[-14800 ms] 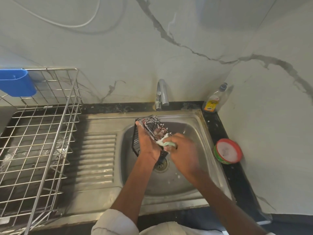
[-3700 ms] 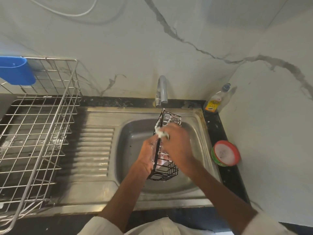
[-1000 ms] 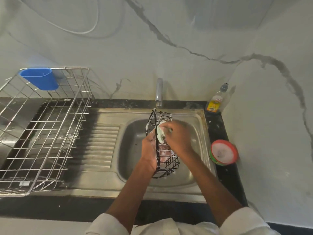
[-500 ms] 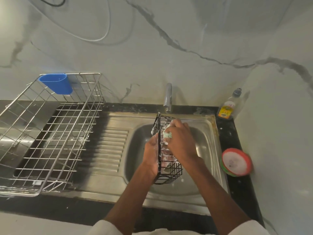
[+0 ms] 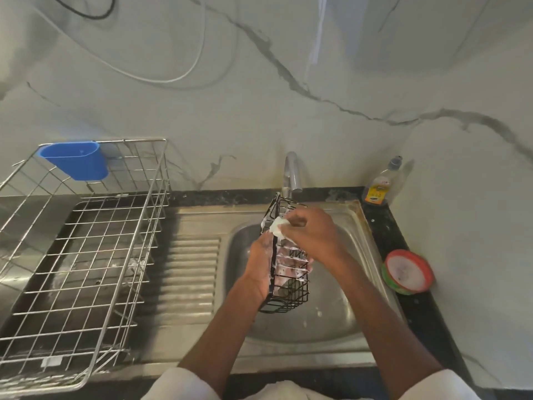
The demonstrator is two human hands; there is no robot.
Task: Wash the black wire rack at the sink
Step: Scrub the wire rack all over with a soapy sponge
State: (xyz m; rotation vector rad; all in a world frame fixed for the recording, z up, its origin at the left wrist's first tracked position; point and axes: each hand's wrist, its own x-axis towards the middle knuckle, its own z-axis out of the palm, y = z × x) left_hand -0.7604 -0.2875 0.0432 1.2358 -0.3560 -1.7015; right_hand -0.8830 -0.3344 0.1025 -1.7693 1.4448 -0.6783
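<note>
while left hand (image 5: 261,265) grips rack (image 5: 290,287) — right hand (image 5: 313,233) scrubs.

Operator log | my left hand (image 5: 261,264): bare, suds on it | my right hand (image 5: 313,236): bare | forearms: uncovered | sleeves (image 5: 184,383): white, pushed up

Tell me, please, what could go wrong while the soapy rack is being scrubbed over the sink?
1. The left hand holds the rack with suds on both; the grip could slip and the rack drop into the sink.
2. The right hand presses the sponge at the rack's top, just under the tap; a hard stroke might knock the rack against it.
</note>
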